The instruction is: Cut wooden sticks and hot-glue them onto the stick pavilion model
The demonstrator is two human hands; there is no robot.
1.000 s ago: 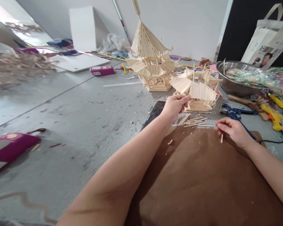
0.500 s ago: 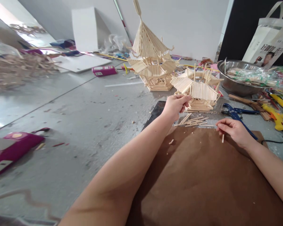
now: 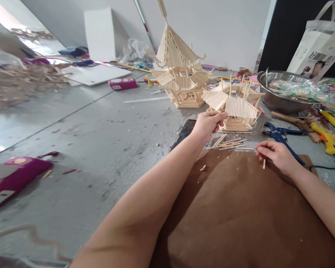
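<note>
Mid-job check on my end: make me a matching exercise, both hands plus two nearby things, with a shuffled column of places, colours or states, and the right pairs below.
Column one:
1. Left hand
2. Right hand
3. Glue gun
4. Metal bowl

Column two:
A. Mostly yellow
B. Holding a short stick above the brown sheet
C. Filled with sticks and clear plastic
D. At the near roof edge of the shorter stick model

Right pairs: 1-D, 2-B, 3-A, 4-C.
</note>
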